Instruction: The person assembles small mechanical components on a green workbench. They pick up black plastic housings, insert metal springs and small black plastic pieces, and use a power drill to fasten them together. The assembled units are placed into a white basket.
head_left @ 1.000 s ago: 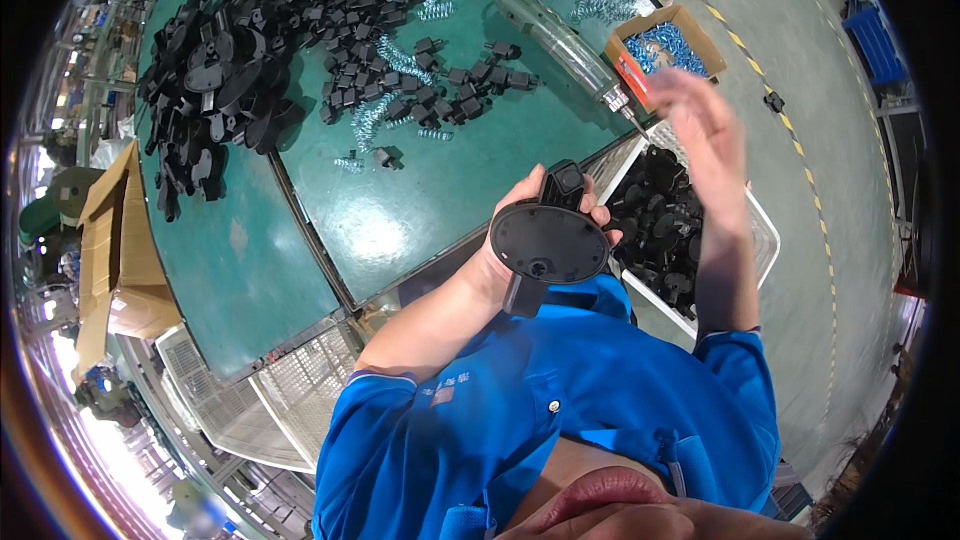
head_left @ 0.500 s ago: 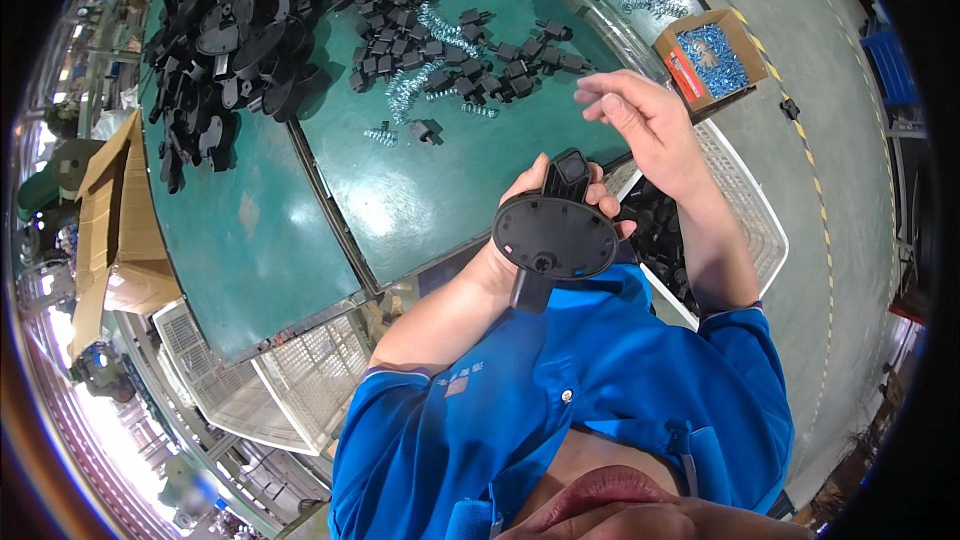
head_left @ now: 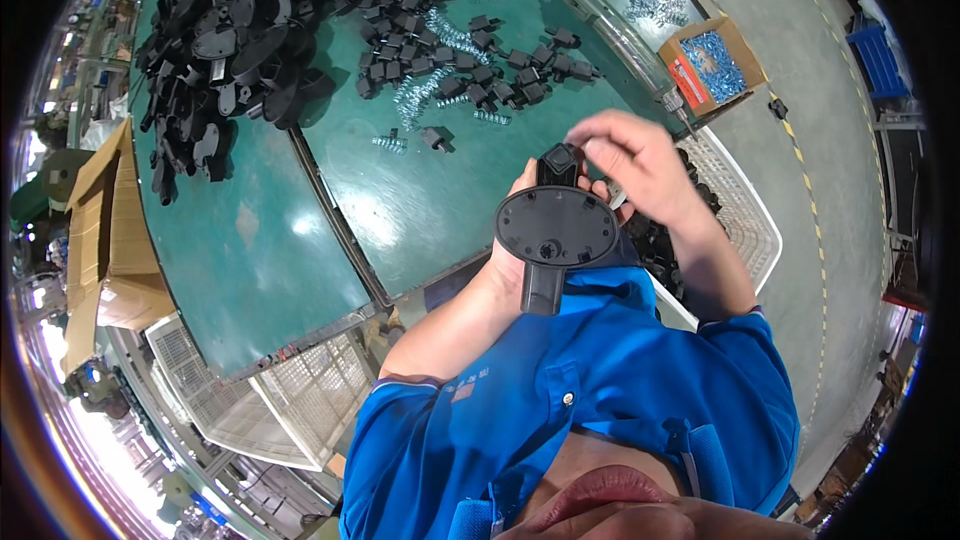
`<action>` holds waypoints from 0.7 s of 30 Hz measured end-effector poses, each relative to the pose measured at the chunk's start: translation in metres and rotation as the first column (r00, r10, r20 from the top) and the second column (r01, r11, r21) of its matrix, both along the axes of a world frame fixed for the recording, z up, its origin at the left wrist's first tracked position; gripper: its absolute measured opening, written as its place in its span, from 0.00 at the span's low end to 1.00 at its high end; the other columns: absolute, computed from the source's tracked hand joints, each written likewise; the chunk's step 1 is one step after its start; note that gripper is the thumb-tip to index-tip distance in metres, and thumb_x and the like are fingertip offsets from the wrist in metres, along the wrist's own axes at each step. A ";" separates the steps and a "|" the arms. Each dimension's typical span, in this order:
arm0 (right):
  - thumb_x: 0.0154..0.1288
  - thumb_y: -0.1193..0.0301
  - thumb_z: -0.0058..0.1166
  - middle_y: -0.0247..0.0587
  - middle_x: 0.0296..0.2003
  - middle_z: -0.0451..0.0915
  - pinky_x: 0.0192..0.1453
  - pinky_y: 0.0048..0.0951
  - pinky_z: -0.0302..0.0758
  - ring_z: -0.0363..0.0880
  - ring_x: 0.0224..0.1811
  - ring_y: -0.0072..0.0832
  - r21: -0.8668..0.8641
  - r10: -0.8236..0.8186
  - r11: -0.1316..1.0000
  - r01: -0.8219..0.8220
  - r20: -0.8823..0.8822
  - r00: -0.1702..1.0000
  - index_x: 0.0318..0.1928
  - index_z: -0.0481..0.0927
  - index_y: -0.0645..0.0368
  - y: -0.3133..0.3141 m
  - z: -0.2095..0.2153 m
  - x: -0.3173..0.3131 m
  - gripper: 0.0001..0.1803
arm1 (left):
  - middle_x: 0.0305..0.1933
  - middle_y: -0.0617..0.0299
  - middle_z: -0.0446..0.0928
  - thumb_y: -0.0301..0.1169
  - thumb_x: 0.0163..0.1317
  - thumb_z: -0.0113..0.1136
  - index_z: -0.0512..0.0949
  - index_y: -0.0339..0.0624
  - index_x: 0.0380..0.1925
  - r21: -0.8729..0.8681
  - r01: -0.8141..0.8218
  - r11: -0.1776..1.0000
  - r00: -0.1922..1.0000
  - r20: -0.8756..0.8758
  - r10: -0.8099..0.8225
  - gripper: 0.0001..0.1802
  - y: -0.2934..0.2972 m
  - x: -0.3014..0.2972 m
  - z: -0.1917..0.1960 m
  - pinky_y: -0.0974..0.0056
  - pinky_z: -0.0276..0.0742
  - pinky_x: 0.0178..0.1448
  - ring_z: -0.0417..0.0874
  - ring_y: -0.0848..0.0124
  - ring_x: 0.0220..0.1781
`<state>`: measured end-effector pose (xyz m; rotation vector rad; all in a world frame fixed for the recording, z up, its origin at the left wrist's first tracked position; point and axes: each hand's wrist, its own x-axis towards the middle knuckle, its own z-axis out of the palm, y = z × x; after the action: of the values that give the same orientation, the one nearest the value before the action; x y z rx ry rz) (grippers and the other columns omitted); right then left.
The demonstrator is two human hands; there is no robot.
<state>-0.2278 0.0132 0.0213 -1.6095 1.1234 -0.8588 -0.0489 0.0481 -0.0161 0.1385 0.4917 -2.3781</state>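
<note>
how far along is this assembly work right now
Done: cannot tell; black pieces fill the white crate, state unclear. In hand: left hand holds an oval black part; right hand fingers its top block. Left: heaps of black parts, blocks and springs on the green table.

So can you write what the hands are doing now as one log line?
left hand: holds black oval part | right hand: fingertips at small black piece on its top | below: green table with springs

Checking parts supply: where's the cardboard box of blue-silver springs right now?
In the head view, the cardboard box sits at the upper right, off the far right edge of the green table, above the white mesh basket and beyond the right hand.
</note>
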 end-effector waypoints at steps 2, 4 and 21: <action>0.73 0.70 0.49 0.33 0.35 0.81 0.38 0.20 0.76 0.78 0.36 0.15 0.321 -0.095 0.947 0.033 0.179 0.979 0.52 0.78 0.65 0.011 0.002 0.009 0.13 | 0.47 0.57 0.82 0.54 0.71 0.48 0.79 0.40 0.48 -0.033 0.056 0.998 0.992 0.113 -0.052 0.27 -0.001 0.006 -0.006 0.44 0.69 0.72 0.83 0.63 0.50; 0.73 0.72 0.49 0.32 0.34 0.81 0.37 0.20 0.75 0.77 0.35 0.15 0.401 -0.128 0.916 0.017 0.252 0.959 0.52 0.78 0.64 0.014 0.000 0.012 0.13 | 0.46 0.58 0.82 0.54 0.72 0.47 0.79 0.40 0.48 -0.085 0.047 0.995 0.987 0.159 -0.033 0.27 0.001 0.006 -0.005 0.44 0.71 0.70 0.83 0.61 0.49; 0.66 0.64 0.57 0.37 0.44 0.81 0.49 0.40 0.79 0.80 0.48 0.40 -0.763 -0.614 0.646 -0.034 -0.544 0.572 0.52 0.78 0.52 -0.077 0.057 -0.061 0.16 | 0.65 0.46 0.74 0.49 0.68 0.60 0.66 0.28 0.65 -0.538 0.631 0.559 0.564 0.813 0.146 0.38 0.047 -0.171 -0.048 0.62 0.68 0.68 0.73 0.62 0.67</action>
<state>-0.2884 -0.0637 0.0785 -2.6588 1.9113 -0.8991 -0.2197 0.0955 -0.0642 0.8822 -1.1605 -2.2513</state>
